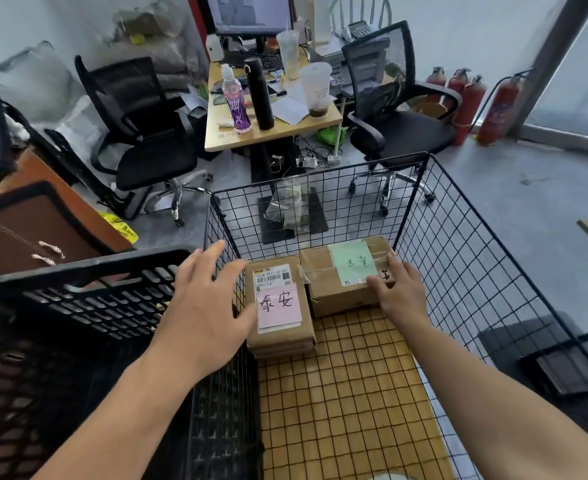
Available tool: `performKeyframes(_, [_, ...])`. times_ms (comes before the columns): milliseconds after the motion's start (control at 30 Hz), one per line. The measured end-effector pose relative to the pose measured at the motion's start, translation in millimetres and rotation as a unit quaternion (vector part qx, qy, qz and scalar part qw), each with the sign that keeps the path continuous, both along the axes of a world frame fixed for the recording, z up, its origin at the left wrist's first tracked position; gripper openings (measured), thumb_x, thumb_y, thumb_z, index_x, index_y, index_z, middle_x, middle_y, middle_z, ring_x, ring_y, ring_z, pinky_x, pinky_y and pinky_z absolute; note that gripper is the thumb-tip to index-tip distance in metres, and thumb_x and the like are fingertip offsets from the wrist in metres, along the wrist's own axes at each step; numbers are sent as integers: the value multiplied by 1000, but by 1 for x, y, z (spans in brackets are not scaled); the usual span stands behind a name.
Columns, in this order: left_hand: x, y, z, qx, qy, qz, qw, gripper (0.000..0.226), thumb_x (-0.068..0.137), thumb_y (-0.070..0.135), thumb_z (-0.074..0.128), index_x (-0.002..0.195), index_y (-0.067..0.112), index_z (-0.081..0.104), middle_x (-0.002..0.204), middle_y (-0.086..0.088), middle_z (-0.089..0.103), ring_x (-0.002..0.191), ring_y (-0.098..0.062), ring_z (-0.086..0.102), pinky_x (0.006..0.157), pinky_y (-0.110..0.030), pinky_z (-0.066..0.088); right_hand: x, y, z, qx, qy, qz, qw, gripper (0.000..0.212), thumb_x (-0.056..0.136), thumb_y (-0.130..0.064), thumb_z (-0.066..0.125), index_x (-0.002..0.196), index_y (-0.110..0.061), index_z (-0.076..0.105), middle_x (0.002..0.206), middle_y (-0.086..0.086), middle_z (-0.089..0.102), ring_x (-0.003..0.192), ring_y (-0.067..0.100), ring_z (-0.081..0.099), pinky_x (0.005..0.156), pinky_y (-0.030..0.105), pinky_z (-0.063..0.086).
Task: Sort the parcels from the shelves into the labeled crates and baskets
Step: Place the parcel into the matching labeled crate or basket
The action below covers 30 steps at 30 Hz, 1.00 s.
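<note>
A: status: where are the parcels vs the hands?
B: two in the wire basket (pixel 476 271), far end. pink-label parcel (pixel 282 306) sits by the left wall, long axis running away from the wearer. green-label parcel (pixel 341 271) is just beside it on the right, long axis across the back wall
A: hands?
B: right hand (pixel 401 292) is on the green one's near-right corner, thumb on top, fingers (pixel 394 263) fairly straight along its right end — touching, no clear pinch. left hand (pixel 202 306) is spread wide at the left wall, just left of the pink one, holding nothing
A: so placed?
B: my read, yes. next is hands out
A: room?
B: near half of the basket floor is bare and the top is open — up and back looks free. watch the black crate (pixel 95 299) rim beside the left wall, and the mesh near the right hand
</note>
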<state>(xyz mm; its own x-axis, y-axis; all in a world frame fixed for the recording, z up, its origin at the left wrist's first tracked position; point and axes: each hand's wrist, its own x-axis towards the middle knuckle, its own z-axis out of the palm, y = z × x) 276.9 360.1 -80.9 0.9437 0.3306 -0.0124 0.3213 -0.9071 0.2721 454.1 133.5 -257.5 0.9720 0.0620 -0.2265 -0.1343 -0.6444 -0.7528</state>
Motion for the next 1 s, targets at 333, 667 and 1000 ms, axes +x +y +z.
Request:
performKeyframes(333, [-4,-1,4,140,-97,-101,980,55,85,34,66,135,13,55,138,-11,55,136,-31,39,114,-46,30,-65,-7,76,-198,-166,131,957,53,104,-48,42,151,-23,41,156,-1,41,144,20,35,120,47,30])
performKeyframes(667, [-49,-42,31,41,-59,-264,962,58,97,46,45,149,23,35,148,2,43,137,-22,35,111,-38,33,-208,-47,186,-383,-187,88,901,57,102,-57,38,150,-25,42,154,7,44,143,28,38,116,47,31])
performKeyframes(1000, [-134,-127,58,-41,-93,-395,913,60,97,45,50,151,23,32,152,-4,40,137,-26,39,109,-44,37,-382,-94,228,-403,-178,-84,894,57,103,-54,40,152,-24,37,156,14,40,145,32,34,117,46,28])
